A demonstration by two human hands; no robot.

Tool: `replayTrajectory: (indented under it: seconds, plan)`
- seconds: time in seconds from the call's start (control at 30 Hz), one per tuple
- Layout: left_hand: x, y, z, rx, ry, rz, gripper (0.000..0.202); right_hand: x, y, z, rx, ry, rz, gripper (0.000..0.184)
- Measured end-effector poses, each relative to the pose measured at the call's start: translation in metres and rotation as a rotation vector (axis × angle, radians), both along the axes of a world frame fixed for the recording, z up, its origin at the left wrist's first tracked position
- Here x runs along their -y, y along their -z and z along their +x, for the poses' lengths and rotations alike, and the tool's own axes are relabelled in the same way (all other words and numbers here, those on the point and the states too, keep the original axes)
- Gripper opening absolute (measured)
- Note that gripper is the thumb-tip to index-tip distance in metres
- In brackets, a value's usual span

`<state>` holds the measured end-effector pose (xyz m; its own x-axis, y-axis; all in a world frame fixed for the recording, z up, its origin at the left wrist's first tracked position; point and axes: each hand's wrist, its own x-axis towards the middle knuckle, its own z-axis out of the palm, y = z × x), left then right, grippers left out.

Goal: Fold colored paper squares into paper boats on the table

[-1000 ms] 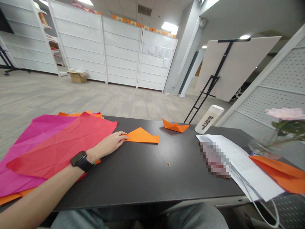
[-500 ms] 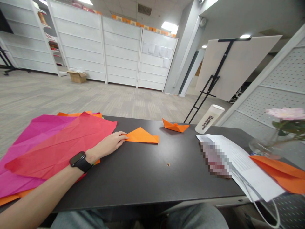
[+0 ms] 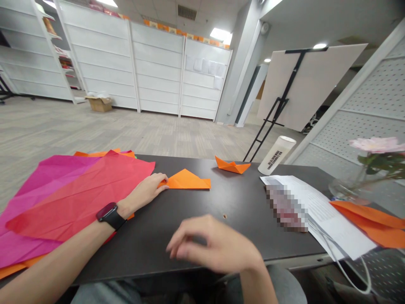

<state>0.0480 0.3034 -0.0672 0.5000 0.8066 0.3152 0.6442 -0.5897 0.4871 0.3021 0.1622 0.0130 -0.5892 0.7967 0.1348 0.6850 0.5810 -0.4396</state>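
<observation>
My left hand [image 3: 148,189] rests on the dark table [image 3: 190,232], a black watch on its wrist, its fingertips pinching the left corner of a folded orange paper triangle [image 3: 186,180]. My right hand [image 3: 215,245] hovers low over the table's near edge, blurred, its fingers loosely curled and apart with nothing in them. An orange paper boat [image 3: 232,165] sits farther back on the table.
Large red and pink paper sheets [image 3: 69,198] cover the table's left side. A white cylinder [image 3: 276,155], printed pages [image 3: 319,215], an orange sheet [image 3: 370,221] and a glass vase with a pink flower [image 3: 373,164] stand on the right. An easel board is behind.
My right hand has come up into view over the near edge of the table. My left hand stays on the orange triangle's corner. The view shifted slightly.
</observation>
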Motion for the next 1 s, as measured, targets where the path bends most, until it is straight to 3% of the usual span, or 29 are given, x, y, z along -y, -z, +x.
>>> replayTrajectory:
  seconds: [0.03,0.07,0.13,0.2,0.27,0.37,0.5,0.73,1.0]
  plan:
    - [-0.001,0.001,0.0,0.012,-0.003,0.001,0.026,-0.017,-0.004,0.003,-0.044,-0.015,-0.044,0.028]
    - [-0.002,0.003,-0.001,0.024,-0.004,0.002,0.026,-0.037,-0.006,0.009,-0.097,0.1,-0.034,0.032]
    - [-0.006,0.008,-0.001,0.058,-0.003,0.001,0.027,-0.083,-0.005,0.022,-0.06,0.377,0.074,0.023]
    - [-0.01,0.015,-0.001,0.098,-0.009,0.0,0.029,-0.121,0.004,0.037,-0.041,0.356,0.05,0.016]
    - [-0.014,0.021,-0.001,0.135,-0.021,0.002,0.031,-0.143,0.018,0.047,-0.044,0.294,0.016,0.018]
    - [-0.018,0.025,0.0,0.168,-0.034,0.008,0.034,-0.149,0.037,0.054,-0.069,0.251,0.0,0.029]
    - [-0.013,0.018,-0.001,0.169,-0.055,0.016,0.039,-0.144,0.05,0.059,-0.094,0.221,-0.023,0.034]
    - [-0.006,0.006,-0.002,0.119,-0.093,-0.016,0.038,-0.153,0.055,0.078,-0.101,0.249,-0.045,0.027]
    - [-0.001,0.001,0.001,0.132,-0.058,-0.021,0.03,-0.149,0.054,0.078,-0.121,0.202,-0.078,0.017]
